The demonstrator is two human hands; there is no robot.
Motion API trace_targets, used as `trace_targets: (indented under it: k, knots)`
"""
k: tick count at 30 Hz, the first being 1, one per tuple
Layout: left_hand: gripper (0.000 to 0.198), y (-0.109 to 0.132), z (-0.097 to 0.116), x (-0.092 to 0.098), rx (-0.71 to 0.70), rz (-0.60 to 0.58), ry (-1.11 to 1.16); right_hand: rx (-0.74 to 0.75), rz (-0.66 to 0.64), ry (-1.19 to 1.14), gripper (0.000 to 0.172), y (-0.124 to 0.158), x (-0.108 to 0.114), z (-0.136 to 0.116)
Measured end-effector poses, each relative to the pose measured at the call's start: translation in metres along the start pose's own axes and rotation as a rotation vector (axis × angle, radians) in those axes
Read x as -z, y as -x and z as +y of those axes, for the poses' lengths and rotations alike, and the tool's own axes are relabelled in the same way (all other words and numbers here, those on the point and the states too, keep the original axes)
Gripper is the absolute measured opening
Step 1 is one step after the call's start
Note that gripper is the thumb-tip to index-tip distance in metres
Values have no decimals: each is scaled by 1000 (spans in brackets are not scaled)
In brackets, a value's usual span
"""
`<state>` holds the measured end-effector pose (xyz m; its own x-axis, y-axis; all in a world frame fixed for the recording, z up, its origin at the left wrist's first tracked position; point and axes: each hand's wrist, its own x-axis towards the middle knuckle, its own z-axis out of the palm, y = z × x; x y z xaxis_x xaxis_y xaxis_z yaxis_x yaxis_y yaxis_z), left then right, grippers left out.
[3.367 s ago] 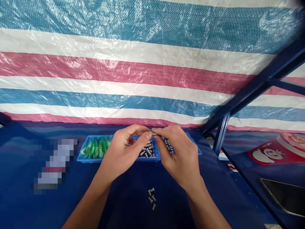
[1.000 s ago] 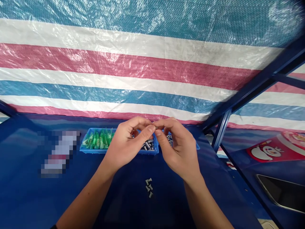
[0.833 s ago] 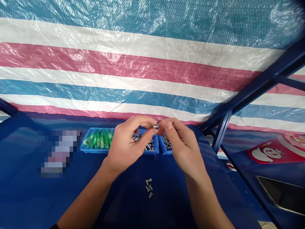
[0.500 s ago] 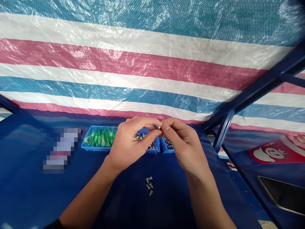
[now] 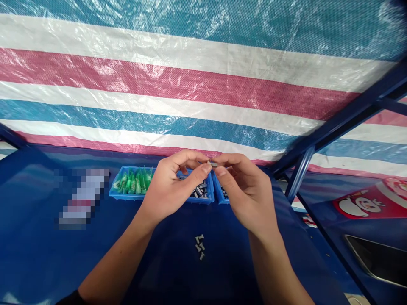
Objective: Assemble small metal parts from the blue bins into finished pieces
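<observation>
Between the fingertips of both hands is a small metal fastener (image 5: pixel 212 164), short and silvery, lying roughly sideways. My left hand (image 5: pixel 178 186) pinches its left end between thumb and fingers. On the other end, the thumb and forefinger of my right hand (image 5: pixel 246 186) are closed. Below the hands, several loose metal fasteners (image 5: pixel 200 246) with flat heads lie on the blue table (image 5: pixel 178 271). Just behind the hands stand a blue bin of metal pieces (image 5: pixel 203 200) and a second blue bin (image 5: pixel 223 201), both partly covered by the hands.
At left, a blue bin (image 5: pixel 127 197) holds several small green bags (image 5: pixel 136 181). A blurred-out pale item (image 5: pixel 82 199) lies further left. A striped tarp (image 5: pixel 159 72) hangs behind. Blue frame bars (image 5: pixel 300 173), a red package (image 5: pixel 365 203) and a phone-like dark object (image 5: pixel 378 258) are at right.
The fastener now shows more of its length between the fingertips, which are slightly further apart. My right hand has shifted a little and its fingers have opened out. The loose fasteners stay put.
</observation>
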<state>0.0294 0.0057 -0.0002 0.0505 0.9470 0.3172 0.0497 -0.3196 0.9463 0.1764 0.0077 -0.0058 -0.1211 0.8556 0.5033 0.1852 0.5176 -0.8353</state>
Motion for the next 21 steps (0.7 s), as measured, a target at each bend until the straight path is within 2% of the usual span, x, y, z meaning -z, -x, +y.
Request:
trace_targets:
  k: [3, 6, 9, 12, 14, 17, 19, 21]
  knots:
    - [8, 3, 2, -2, -70, 8, -35, -68, 4, 15, 19, 1, 0, -4]
    - [9, 5, 3, -3, -135, -18, -67, -69, -32, 31, 26, 4, 1, -7]
    - [12, 5, 3, -1, -122, -56, -60, -37, -33, 57, 20, 5, 1, -8]
    - [15, 2, 3, 2, 4, -108, -11, 73, 6, 129, 5, 5, 2, -5]
    - [21, 1, 3, 4, 65, -143, 8, 170, 19, 201, 7, 4, 2, -4]
    - [24, -1, 2, 5, 75, -167, -8, 270, 14, 290, 12, 3, 1, -3]
    - [15, 0, 1, 5, 53, -144, -28, 271, 17, 281, 13, 3, 0, -2]
    - [10, 1, 1, 4, -13, -85, -65, 190, 25, 193, 10, 3, 0, -2]
